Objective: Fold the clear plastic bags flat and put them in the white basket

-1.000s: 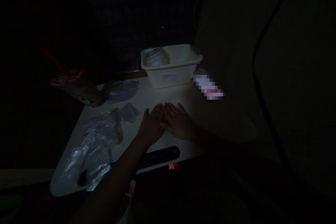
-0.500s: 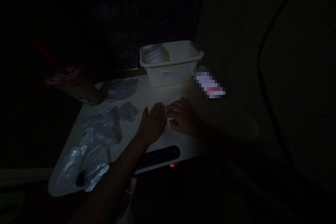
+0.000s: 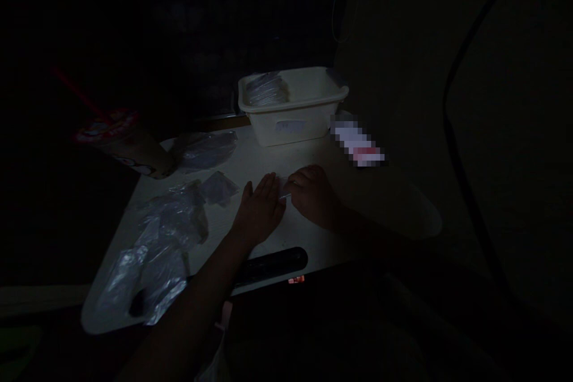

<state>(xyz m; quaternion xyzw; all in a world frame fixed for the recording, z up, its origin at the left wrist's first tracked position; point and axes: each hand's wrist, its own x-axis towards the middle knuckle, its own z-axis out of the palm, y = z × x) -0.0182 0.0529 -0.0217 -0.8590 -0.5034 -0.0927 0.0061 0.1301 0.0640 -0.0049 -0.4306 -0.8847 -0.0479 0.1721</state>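
Note:
My left hand (image 3: 261, 209) lies flat on the white tabletop (image 3: 268, 161), fingers stretched out and thumb apart, pressing on a small clear plastic bag (image 3: 283, 187). My right hand (image 3: 313, 194) is at the other side of the bag, its fingers curled and pinching the bag's right edge. Most of the bag is hidden under the two hands. To the left of my left hand lie a small flat plastic piece (image 3: 219, 188) and a heap of crumpled clear plastic bags (image 3: 172, 215). The room is very dark.
A white plastic tub (image 3: 290, 125) holding a stack of clear bags (image 3: 267, 89) stands at the back. Right of it lies a blurred-out phone-like object (image 3: 358, 142). A drink cup with a red straw (image 3: 134, 146) stands back left. Near the front edge is a dark handle slot (image 3: 277, 264).
My right hand's fingers have curled in from a more spread pose and closed on the bag's edge. My left hand has stayed almost still.

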